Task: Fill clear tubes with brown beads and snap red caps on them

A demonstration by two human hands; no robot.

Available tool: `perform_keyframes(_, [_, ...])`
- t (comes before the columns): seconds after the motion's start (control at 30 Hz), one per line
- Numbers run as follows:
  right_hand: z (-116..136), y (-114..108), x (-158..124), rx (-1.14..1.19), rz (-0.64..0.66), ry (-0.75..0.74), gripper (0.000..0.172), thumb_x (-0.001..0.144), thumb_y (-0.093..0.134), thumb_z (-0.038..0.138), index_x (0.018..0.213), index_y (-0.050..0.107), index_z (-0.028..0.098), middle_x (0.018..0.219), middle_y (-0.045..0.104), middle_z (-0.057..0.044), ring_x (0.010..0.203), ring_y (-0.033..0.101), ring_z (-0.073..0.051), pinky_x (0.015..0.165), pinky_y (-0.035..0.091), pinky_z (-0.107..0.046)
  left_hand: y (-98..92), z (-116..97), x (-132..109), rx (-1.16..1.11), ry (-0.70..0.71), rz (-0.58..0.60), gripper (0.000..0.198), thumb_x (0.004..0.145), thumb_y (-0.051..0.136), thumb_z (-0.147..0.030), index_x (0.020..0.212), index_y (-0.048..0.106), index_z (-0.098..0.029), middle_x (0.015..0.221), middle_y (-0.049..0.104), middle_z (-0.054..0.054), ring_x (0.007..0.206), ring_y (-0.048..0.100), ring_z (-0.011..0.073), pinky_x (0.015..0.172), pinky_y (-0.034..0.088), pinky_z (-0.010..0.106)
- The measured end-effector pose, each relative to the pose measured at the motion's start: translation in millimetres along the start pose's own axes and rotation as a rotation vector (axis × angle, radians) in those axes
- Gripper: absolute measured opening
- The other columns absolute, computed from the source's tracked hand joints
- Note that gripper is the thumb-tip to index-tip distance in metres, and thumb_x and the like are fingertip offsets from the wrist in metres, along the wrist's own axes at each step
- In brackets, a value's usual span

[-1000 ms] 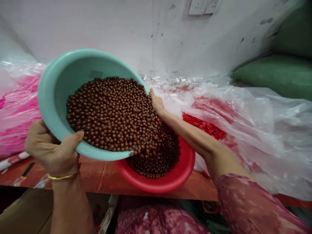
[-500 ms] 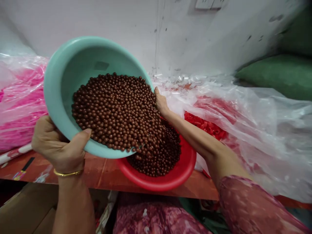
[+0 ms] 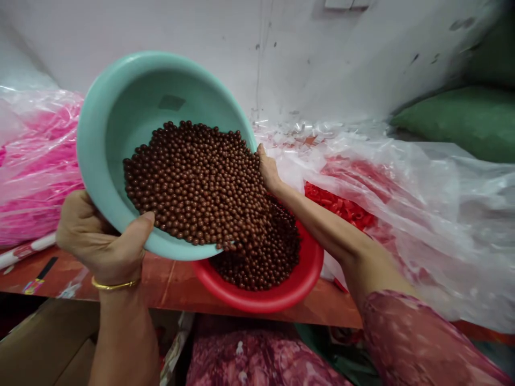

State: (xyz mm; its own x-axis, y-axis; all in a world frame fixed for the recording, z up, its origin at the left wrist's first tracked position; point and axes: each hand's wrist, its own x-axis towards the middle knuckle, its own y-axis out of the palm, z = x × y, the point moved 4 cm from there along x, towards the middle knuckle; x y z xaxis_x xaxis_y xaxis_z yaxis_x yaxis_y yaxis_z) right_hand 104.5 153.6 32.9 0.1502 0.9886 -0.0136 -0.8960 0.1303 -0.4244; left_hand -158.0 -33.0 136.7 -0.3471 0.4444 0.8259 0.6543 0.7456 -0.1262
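I hold a mint-green plastic basin [image 3: 132, 112] tilted toward the right, full of small brown beads [image 3: 197, 177]. My left hand [image 3: 100, 241] grips its near rim, thumb inside the lip. My right hand [image 3: 267, 171] holds the far rim, its fingers mostly hidden behind the basin. Beads spill over the lowered edge into a red bowl [image 3: 298, 284] that sits on the red-brown shelf [image 3: 169, 287] under the basin and holds a heap of the same beads.
Clear plastic bags lie along the wall: pink material [image 3: 32, 161] on the left, red pieces [image 3: 341, 206] on the right. Green sacks [image 3: 458, 120] sit far right. A cardboard box [image 3: 44, 348] and a bag of dark pink pieces [image 3: 257, 359] are below the shelf.
The basin has risen and tilted more steeply toward the red bowl. More beads have slid toward its lower edge, and the heap in the red bowl has grown.
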Motion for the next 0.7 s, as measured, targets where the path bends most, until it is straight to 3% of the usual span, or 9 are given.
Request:
perform_keyframes(0.13, [-2.1,-0.8,0.8,0.079,-0.082,-0.021,0.075,0.079,0.016,0.075,0.071,0.062,0.015,0.075,0.061,-0.007,0.077,0.056,-0.02,0.08,0.042,-0.035,-0.9,1.8,-0.7,0.022,0.053,0.004,0.039,0.046,0.069,-0.034,0.05,0.035,-0.016,0.05,0.029,-0.008,0.046,0.023,0.0038,0.044,0.012,0.021])
perform_keyframes(0.37, [-7.3,-0.2,7.2,0.115,-0.115,-0.033,0.078,0.076,0.016,0.078,0.079,0.063,0.016,0.078,0.061,-0.008,0.089,0.056,-0.026,0.09,0.038,-0.046,0.2,1.1,-2.0,0.065,0.044,0.005,0.044,0.046,0.069,-0.038,0.049,0.031,-0.018,0.051,0.027,-0.007,0.046,0.022,0.0051,0.047,0.01,0.022])
perform_keyframes(0.57, [-1.4,3.1,6.5,0.115,-0.109,-0.088,0.074,0.081,0.014,0.072,0.082,0.061,0.015,0.084,0.061,-0.009,0.088,0.056,-0.023,0.086,0.043,-0.043,-1.6,-1.4,-1.6,0.036,0.002,0.011,0.043,0.047,0.069,-0.036,0.044,0.03,-0.019,0.049,0.03,-0.006,0.046,0.028,0.0067,0.048,0.016,0.022])
perform_keyframes(0.7, [-2.7,3.0,4.1,0.077,-0.109,-0.087,0.074,0.083,0.01,0.07,0.079,0.06,0.015,0.081,0.06,-0.007,0.082,0.056,-0.02,0.081,0.045,-0.039,-2.0,-5.4,-2.7,0.085,0.015,0.024,0.043,0.048,0.067,-0.037,0.044,0.028,-0.02,0.049,0.027,-0.005,0.047,0.025,0.0076,0.05,0.013,0.022])
